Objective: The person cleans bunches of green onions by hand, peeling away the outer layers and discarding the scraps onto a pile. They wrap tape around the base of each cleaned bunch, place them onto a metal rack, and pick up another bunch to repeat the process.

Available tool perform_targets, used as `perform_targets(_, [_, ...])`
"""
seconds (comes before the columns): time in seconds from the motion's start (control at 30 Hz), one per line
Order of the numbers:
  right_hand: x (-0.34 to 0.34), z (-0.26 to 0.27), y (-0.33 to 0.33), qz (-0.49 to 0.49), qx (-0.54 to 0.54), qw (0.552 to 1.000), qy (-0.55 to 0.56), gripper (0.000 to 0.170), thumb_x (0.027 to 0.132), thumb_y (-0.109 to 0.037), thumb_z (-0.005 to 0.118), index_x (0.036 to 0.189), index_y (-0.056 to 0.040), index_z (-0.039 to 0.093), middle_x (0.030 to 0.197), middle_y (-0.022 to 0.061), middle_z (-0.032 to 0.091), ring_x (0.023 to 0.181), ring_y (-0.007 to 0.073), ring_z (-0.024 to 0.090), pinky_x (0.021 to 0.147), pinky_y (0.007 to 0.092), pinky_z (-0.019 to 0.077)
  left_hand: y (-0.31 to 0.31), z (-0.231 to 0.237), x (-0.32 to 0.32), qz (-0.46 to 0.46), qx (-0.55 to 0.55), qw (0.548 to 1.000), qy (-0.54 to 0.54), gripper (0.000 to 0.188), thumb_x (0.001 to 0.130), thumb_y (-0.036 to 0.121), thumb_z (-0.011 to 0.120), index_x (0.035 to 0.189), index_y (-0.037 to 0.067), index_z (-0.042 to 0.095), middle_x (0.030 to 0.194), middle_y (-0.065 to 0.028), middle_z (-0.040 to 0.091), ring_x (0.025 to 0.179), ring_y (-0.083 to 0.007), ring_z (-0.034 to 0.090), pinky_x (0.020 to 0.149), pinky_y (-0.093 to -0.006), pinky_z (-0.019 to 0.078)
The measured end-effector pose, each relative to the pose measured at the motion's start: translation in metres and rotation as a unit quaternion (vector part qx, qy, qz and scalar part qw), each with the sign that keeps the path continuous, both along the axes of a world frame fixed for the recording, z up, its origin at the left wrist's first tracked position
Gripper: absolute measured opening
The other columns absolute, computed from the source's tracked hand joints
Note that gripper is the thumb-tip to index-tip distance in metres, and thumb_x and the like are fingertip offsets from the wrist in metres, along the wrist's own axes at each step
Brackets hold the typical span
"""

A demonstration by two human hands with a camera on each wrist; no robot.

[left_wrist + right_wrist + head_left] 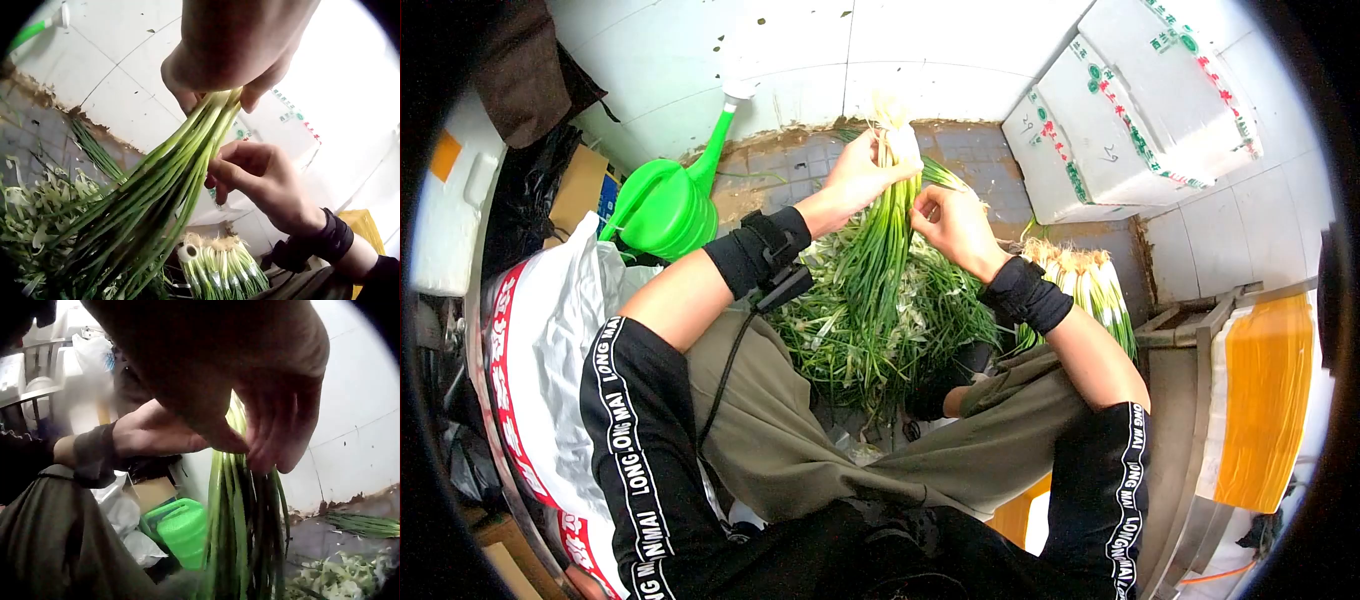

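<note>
My left hand point(858, 178) grips a bunch of spring onions point(887, 220) just below their white root ends, which point up toward the wall. The long green leaves hang down over a heap of stripped leaves point(830, 340). My right hand point(956, 228) is at the right side of the bunch, with thumb and forefinger pinching an outer stalk point(206, 164) partway down. In the right wrist view, the backs of its fingers point(269, 425) hide part of the stalks.
Trimmed spring onions point(1090, 285) stand in bundles at the right, roots up. White foam boxes point(1120, 120) are stacked behind them. A green watering can point(665, 210) and a white plastic bag point(550, 340) are at the left. More spring onions point(94, 147) lie on the tiled floor.
</note>
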State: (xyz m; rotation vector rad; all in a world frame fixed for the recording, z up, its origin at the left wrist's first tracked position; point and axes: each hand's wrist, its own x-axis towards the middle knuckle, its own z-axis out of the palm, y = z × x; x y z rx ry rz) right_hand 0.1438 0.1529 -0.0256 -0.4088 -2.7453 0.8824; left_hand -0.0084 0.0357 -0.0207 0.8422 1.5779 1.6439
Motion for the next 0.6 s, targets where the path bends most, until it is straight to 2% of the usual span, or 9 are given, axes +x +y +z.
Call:
perform_targets(0.07, [0.001,0.005,0.000,0.004,0.010,1.000,-0.002,0.017,0.085,-0.018,0.065,0.083,-0.0018,0.066,0.073,0.0147,0.069,0.068,0.0311,0.068,0.067,0.0404,0.0539,0.002,-0.002,0.001,0.003,0.021,1.000,0.001,0.040,0.089,0.015,0.072,0.123,0.005,0.054,0.114,-0.0045,0.064,0.106,-0.0130,0.061,0.093,-0.0304,0.0484])
perform_targets(0.13, [0.004,0.019,-0.004,0.047,0.087,0.995,-0.016,0.016,0.086,-0.017,0.063,0.085,-0.0013,0.063,0.075,0.0151,0.067,0.070,0.0331,0.068,0.066,0.0420,0.0538,0.004,-0.011,-0.001,0.013,0.033,0.996,0.079,0.037,0.091,0.013,0.068,0.124,0.005,0.053,0.115,-0.0055,0.063,0.106,-0.0130,0.061,0.094,-0.0306,0.0485])
perform_targets(0.17, [0.005,0.019,-0.004,0.049,0.087,0.995,-0.016,0.016,0.086,-0.017,0.063,0.085,-0.0013,0.063,0.075,0.0151,0.067,0.070,0.0331,0.068,0.066,0.0420,0.0538,0.005,-0.015,-0.002,0.015,0.034,0.996,0.078,0.037,0.091,0.013,0.068,0.124,0.005,0.053,0.115,-0.0055,0.063,0.106,-0.0130,0.061,0.094,-0.0306,0.0485])
perform_targets(0.23, [0.005,0.019,-0.002,0.107,0.220,0.970,0.002,0.013,0.087,-0.014,0.060,0.090,-0.0013,0.059,0.080,0.0156,0.065,0.074,0.0342,0.067,0.066,0.0436,0.0533,0.007,-0.018,-0.003,0.039,0.050,0.991,0.122,0.036,0.093,0.012,0.064,0.125,0.002,0.051,0.116,-0.0063,0.062,0.107,-0.0125,0.060,0.094,-0.0309,0.0483])
perform_targets(0.27, [0.004,0.019,0.000,0.108,0.220,0.970,0.002,0.013,0.087,-0.014,0.060,0.090,-0.0013,0.059,0.080,0.0156,0.065,0.074,0.0342,0.067,0.066,0.0436,0.0533,0.007,-0.020,-0.003,0.040,0.050,0.991,0.121,0.036,0.093,0.012,0.064,0.125,0.002,0.051,0.116,-0.0063,0.062,0.107,-0.0125,0.060,0.094,-0.0309,0.0483])
perform_targets(0.33, [0.001,0.019,0.008,0.191,0.270,0.943,-0.041,0.012,0.086,-0.010,0.059,0.093,-0.0016,0.056,0.084,0.0162,0.062,0.077,0.0343,0.067,0.068,0.0443,0.0532,0.007,-0.017,0.000,0.023,0.041,0.990,0.135,0.036,0.095,0.011,0.061,0.127,0.001,0.049,0.115,-0.0066,0.063,0.106,-0.0128,0.062,0.095,-0.0310,0.0484])
perform_targets(0.43, [0.002,0.017,0.015,0.212,0.270,0.938,-0.037,0.013,0.083,-0.009,0.059,0.094,-0.0025,0.055,0.087,0.0156,0.063,0.079,0.0346,0.066,0.070,0.0446,0.0531,0.009,-0.018,0.001,-0.036,0.072,0.993,0.080,0.034,0.095,0.010,0.061,0.126,0.000,0.050,0.110,-0.0067,0.065,0.102,-0.0133,0.063,0.094,-0.0307,0.0491])
perform_targets(0.57, [0.004,0.019,0.021,0.224,0.248,0.942,-0.039,0.014,0.082,-0.008,0.057,0.094,-0.0029,0.055,0.088,0.0149,0.064,0.081,0.0356,0.066,0.072,0.0452,0.0527,0.005,-0.012,0.002,-0.031,0.056,0.994,0.085,0.029,0.095,0.010,0.061,0.121,0.001,0.053,0.106,-0.0060,0.067,0.098,-0.0132,0.065,0.091,-0.0302,0.0502])
perform_targets(0.6, [0.005,0.017,0.023,0.213,0.205,0.955,-0.036,0.012,0.085,-0.008,0.057,0.095,-0.0029,0.055,0.087,0.0147,0.065,0.081,0.0363,0.066,0.072,0.0449,0.0521,0.003,-0.009,0.003,-0.024,0.043,0.997,0.062,0.026,0.095,0.011,0.061,0.119,0.002,0.055,0.105,-0.0056,0.067,0.097,-0.0131,0.064,0.090,-0.0300,0.0504])
